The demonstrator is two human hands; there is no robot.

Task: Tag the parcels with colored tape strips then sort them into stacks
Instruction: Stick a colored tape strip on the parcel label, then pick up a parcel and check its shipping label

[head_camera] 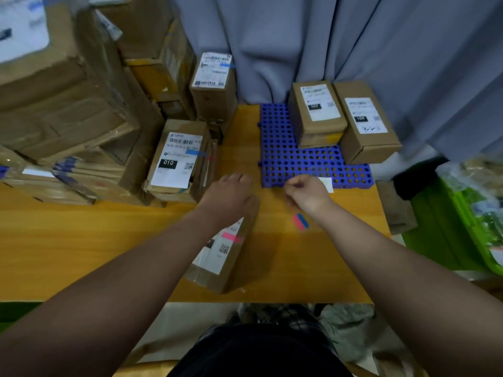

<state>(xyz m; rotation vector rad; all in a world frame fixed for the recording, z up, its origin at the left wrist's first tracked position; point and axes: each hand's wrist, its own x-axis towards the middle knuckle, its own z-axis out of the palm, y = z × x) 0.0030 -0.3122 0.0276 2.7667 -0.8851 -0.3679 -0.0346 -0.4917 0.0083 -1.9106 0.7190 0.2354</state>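
Cardboard parcels piled (68,91) at the left edge of a yellow table (81,240) await sorting, with the parcel labelled 010 (177,156), already carrying a blue tape strip (194,152), lying against the pile toward the far edge. Near the middle of the near edge lies the parcel in hand (226,257), a long, narrow carton, its printed label marked with a pink tape strip (231,236). It looks stiff, boxy and light enough for one hand, its taped kraft skin likely a little slick, so a grasp across the narrow width or over one end should serve best. A person's left hand (231,197) covers the carton's far end, fingers curled down over it in what appears to be a grip. To its right, spare pink and blue strips (300,221) lie on the bare wood just beside the right wrist. The right hand (307,194) hovers at the near edge of a blue perforated mat (299,161), fingers drawn in to a narrow pinch; whether it holds anything cannot be made out, though a white slip (326,183) shows just behind it. Two labelled parcels (317,112) stand side by side on the mat at the table's far right corner.
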